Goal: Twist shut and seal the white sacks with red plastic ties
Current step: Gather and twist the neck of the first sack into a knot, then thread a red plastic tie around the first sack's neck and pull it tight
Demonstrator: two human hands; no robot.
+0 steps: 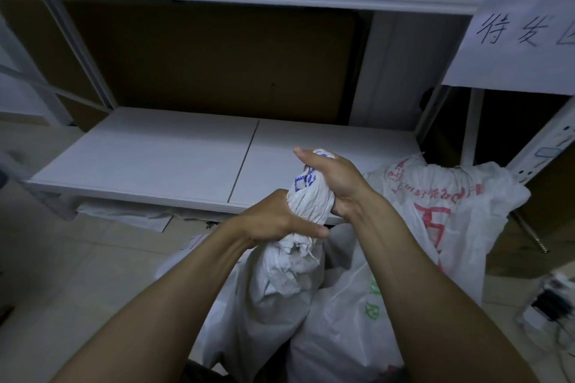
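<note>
Left hand (280, 221) and right hand (334, 180) both grip the near sack (280, 289) by its bunched neck; no tie visible, right sack (441, 218) looks unsealed.

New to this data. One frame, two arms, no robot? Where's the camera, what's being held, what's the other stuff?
No machine here: a person works bare-handed. The single picture comes from a wide-angle camera on their head, looking forward and down, so both forearms enter from the bottom. The left hand grips the twisted neck of a white sack low down; the right hand grips the same neck higher up. A red-printed sack and a green-printed sack sit beside it. Behind is a low white shelf, with a handwritten paper sign at upper right. No red tie shows in this frame.
</note>
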